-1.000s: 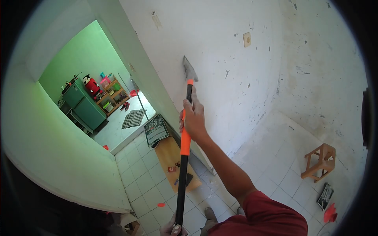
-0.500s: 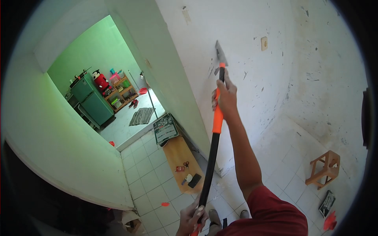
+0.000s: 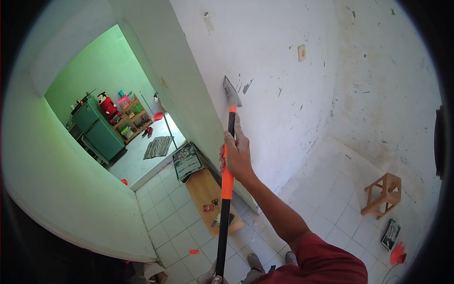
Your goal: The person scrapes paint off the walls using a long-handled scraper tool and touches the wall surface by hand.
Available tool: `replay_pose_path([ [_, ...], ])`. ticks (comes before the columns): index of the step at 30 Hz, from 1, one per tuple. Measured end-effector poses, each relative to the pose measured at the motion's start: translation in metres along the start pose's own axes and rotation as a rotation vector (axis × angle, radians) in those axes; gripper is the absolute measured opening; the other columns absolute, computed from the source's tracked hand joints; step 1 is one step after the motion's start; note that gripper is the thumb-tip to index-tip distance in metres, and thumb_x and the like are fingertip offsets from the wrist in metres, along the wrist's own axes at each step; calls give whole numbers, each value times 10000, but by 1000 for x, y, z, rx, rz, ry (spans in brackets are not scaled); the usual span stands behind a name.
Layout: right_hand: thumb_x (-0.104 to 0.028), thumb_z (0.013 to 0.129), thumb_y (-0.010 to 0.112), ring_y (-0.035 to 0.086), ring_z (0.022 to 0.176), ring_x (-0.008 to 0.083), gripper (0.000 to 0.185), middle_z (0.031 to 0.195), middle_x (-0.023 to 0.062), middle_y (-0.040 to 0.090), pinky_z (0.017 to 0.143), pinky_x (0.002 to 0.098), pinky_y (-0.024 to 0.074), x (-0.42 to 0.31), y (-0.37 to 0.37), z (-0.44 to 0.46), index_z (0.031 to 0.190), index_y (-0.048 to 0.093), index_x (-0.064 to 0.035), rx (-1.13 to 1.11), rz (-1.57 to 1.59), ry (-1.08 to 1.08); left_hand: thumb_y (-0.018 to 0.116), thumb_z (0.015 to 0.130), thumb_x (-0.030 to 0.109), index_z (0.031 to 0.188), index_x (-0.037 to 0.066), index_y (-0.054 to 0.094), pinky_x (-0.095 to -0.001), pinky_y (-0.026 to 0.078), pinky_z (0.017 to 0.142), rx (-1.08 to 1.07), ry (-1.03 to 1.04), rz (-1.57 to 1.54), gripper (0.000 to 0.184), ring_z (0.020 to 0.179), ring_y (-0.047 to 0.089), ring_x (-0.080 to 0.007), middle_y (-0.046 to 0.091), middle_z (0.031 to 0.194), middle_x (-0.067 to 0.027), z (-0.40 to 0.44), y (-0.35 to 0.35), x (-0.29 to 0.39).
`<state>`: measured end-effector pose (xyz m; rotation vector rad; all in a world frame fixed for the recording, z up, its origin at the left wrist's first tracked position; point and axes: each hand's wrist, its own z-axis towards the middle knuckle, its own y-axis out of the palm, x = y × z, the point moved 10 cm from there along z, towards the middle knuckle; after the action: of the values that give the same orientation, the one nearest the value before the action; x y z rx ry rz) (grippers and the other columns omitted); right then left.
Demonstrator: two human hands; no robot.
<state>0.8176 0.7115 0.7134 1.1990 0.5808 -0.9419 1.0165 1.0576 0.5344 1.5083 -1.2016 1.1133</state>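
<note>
A long scraper (image 3: 227,182) with a black and orange handle runs up from the bottom of the view to the white wall (image 3: 274,123). Its grey blade (image 3: 231,93) is at the wall, beside dark patches of bared surface. Wrapped round the upper part of the handle is my right hand (image 3: 237,155), fingers dusty and one finger stretched along the shaft. Low at the bottom edge, my left hand (image 3: 212,278) grips the lower end of the handle, partly cut off by the frame.
Below stands a wooden bench (image 3: 202,189) with scissors, a red pack and a dark box. A brown stool (image 3: 384,195), a black tray (image 3: 390,235) and a red item (image 3: 398,254) are at the right. A wall socket (image 3: 301,53) is above. A doorway shows a green fridge (image 3: 98,130).
The blade moved right and up the wall in view, then back left and down, with both hands on the handle. The view also shifted. More dark patches show near the blade than at first.
</note>
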Motion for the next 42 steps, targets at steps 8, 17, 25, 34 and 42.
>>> replay_pose_path([
  [8,-167,1048,436,490,406,142,690,632,58,519,346,331,470,-46,-46,73,1665,136,-88,30,-59,-86,524,1087,256,1600,13,328,-244,401,364,-239,178,0,601,390,465,-93,544,620,-18,78,69,3],
  [17,-190,1040,479,483,452,130,701,684,59,527,404,313,469,-59,-73,102,1672,176,-176,71,22,-60,476,1054,84,1613,-21,277,-253,425,411,-296,51,-20,603,428,494,-120,547,676,-88,83,121,71],
  [25,-190,1062,447,497,419,143,689,632,53,516,380,326,483,-3,-48,41,1675,135,-137,31,-78,-5,539,1085,266,1542,-8,404,-241,376,323,-26,-17,-39,550,354,462,-112,541,609,-44,53,40,-26],
  [34,-188,1040,463,462,422,126,701,660,52,527,386,306,466,-63,-134,143,1674,165,-174,144,13,-26,458,1055,109,1638,34,233,-265,420,367,-348,34,12,630,388,486,-136,532,664,-94,125,171,62],
  [42,-201,1074,441,522,441,157,676,666,61,528,390,345,498,-39,-52,62,1677,136,-180,-1,-70,-29,538,1085,254,1450,-46,462,-253,410,330,-32,36,-78,479,361,477,-119,540,610,-53,68,67,-15],
])
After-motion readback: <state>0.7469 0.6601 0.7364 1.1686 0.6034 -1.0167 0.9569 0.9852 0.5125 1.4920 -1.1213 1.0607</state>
